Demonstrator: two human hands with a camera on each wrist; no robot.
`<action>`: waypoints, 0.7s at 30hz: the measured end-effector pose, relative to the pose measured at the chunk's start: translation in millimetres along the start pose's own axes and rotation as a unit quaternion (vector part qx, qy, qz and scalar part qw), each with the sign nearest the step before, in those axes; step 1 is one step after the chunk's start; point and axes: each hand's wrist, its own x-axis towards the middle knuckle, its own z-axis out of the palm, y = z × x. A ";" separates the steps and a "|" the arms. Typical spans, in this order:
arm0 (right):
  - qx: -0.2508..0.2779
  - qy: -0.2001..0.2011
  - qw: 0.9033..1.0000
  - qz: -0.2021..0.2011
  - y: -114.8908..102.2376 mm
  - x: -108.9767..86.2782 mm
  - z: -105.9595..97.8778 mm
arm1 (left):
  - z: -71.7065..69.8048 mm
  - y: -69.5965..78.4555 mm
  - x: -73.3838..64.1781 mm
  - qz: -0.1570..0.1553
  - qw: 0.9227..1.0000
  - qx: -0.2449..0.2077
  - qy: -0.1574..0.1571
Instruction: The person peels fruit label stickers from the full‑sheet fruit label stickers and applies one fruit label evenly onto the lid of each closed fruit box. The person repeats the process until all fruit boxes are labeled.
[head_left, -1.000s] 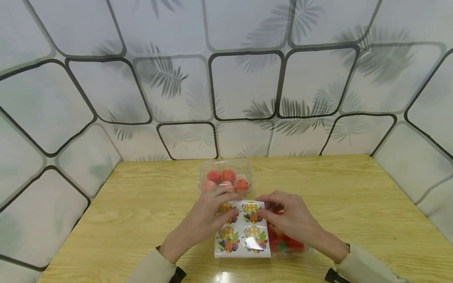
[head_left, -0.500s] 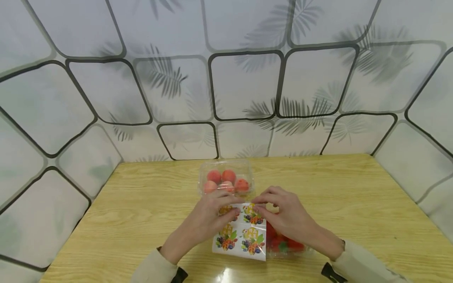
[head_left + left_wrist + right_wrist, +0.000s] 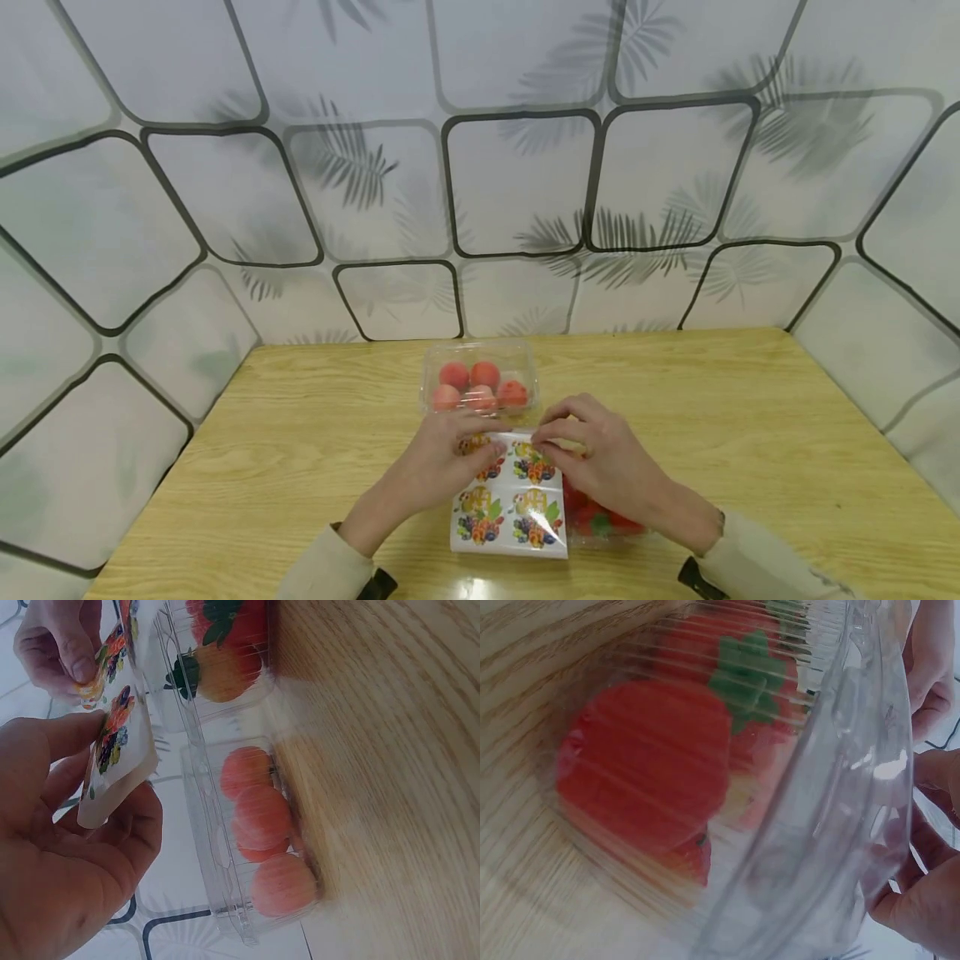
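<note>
A white sheet of fruit-print stickers (image 3: pixel 506 542) is held up above the table in the head view. My left hand (image 3: pixel 442 467) grips its upper left part, thumb in front and fingers behind, as the left wrist view also shows. The thumb and fingers of my right hand (image 3: pixel 603 458) pinch the sheet's upper right corner. Whether a sticker's edge is lifted there cannot be told. Under my right hand stands a clear plastic box of strawberries (image 3: pixel 603 525), partly hidden by the sheet. In the right wrist view this box (image 3: pixel 795 847) blocks much of the right hand.
Behind the sheet, a clear plastic box (image 3: pixel 480 352) holds several peach-like fruits (image 3: pixel 485 374). Both boxes rest on a wood-grain table (image 3: pixel 300 433). A patterned fabric wall (image 3: pixel 517 183) rises along the table's back and sides.
My right hand has shifted slightly left along the sheet's top edge. The sheet's lower end has swung a little, while the left hand and both boxes stay nearly in place.
</note>
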 end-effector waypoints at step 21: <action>0.056 -0.021 0.998 -0.026 -8.5 -1.3 1.9 | -1.5 -5.4 -4.5 -0.090 0.995 -0.046 0.013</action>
